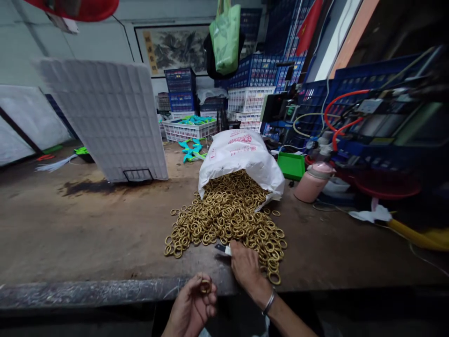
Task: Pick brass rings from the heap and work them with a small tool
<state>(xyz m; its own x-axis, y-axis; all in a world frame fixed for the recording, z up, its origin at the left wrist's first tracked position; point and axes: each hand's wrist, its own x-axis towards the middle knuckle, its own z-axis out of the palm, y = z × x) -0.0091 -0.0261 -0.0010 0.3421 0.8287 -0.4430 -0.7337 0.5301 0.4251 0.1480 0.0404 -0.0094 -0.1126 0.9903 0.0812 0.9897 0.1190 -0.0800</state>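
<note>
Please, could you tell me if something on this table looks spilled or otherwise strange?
Two things stand out. Gold-coloured rings spread from the open mouth of the white sack onto the table, like a spill, though it may be deliberate. Also, a dark stain discolours the surface around the base of the white panel.

I see pale wall [94, 42] behind, framed landscape picture [178, 49] hung on it, blue crates [180, 89] stacked before it; brown worktable [87, 238] spans my foreground. Light dim toward right.

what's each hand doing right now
Left hand: partly curled, holding a gold-coloured ring.
Right hand: closed on a small dark-and-white tool, beside the ring pile.
</note>
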